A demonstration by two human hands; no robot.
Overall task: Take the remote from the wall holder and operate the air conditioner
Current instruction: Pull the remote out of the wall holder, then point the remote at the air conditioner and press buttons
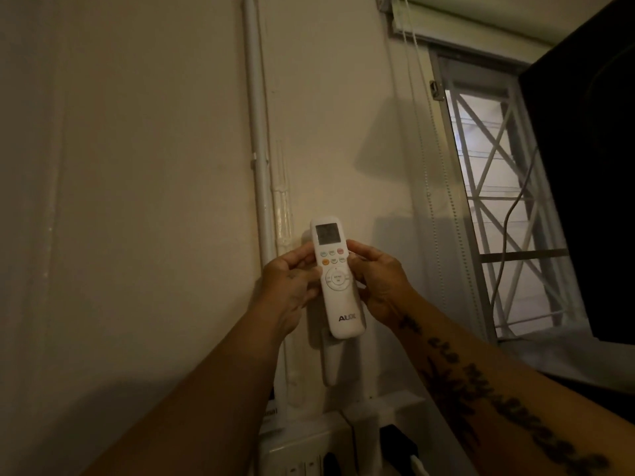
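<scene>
A person holds a white remote [337, 278] upright in front of a cream wall [154, 201], with both hands on it. The left hand [292, 286] closes its grip on the remote's left edge, fingers curled behind the body and the thumb lying on the front near the round button pad. The right hand [379, 285] closes its grip on the right edge, its fingertips [355, 250] touching the side beside the rows of small coloured buttons. The right forearm [498, 396] carries dark tattoo lettering.

The remote's grey screen [327, 234] faces the camera at its top end, and grey letters are printed near its bottom end. Just below and behind the remote, a white wall holder [330, 362] is fixed to the wall; the remote's lower end stands above it, and whether the two touch cannot be told.

A white pipe [256, 132] runs down the wall to the left of the hands. To the right is a window [498, 201] with a white crossed grille, and a thin cord [417, 132] hangs beside its frame. A large dark shape [584, 166] fills the right edge. White boxes and switches [309, 451] sit low on the wall beneath the holder.
</scene>
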